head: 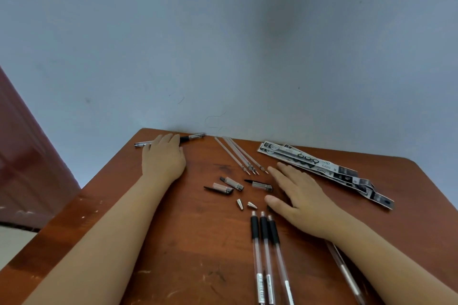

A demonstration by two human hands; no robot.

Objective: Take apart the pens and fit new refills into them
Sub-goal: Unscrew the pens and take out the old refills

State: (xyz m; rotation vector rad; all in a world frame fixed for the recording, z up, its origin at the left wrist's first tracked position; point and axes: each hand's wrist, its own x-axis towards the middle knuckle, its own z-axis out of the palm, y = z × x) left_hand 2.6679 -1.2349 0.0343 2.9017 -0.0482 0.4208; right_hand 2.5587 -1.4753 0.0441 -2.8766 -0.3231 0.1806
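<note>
Flat, both hands — left hand (163,156) on pen (192,138) (grip slack), right hand (297,195) spread.

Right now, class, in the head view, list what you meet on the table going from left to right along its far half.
Assembled pen under the left hand → loose refills → right hand → refill packets.

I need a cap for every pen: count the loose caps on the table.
3, in the middle of the table: cap one, cap two beside it, cap three by the right hand, which may hide more.
</note>
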